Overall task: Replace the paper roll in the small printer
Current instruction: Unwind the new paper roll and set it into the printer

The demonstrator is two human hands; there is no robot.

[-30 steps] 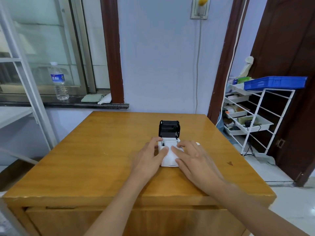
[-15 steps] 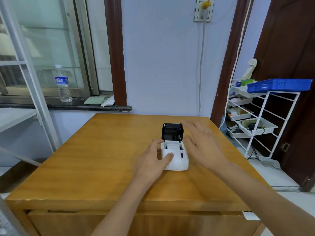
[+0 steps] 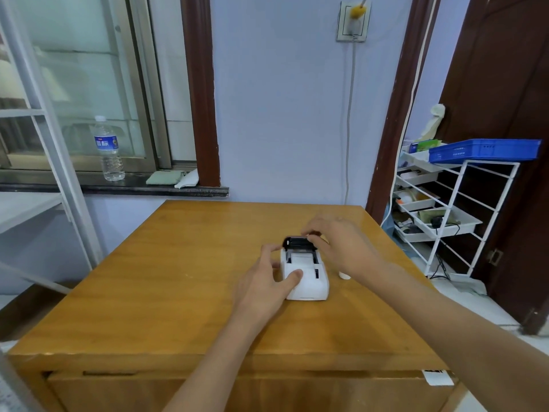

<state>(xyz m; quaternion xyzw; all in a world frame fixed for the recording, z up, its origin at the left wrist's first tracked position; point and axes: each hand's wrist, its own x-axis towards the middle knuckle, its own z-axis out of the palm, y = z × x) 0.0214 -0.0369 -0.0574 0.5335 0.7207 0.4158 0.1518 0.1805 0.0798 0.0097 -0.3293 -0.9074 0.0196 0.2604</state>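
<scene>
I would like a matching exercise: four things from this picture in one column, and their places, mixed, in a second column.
1. water bottle
2. blue tray
3. small printer
4. wall socket

a. on top of the white rack
b. on the wooden table, between both hands
c. high on the wall
d. on the window sill

Pairs: 1-d, 2-a, 3-b, 4-c

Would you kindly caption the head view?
Left hand steadies white printer; right hand grips its black lid.
</scene>
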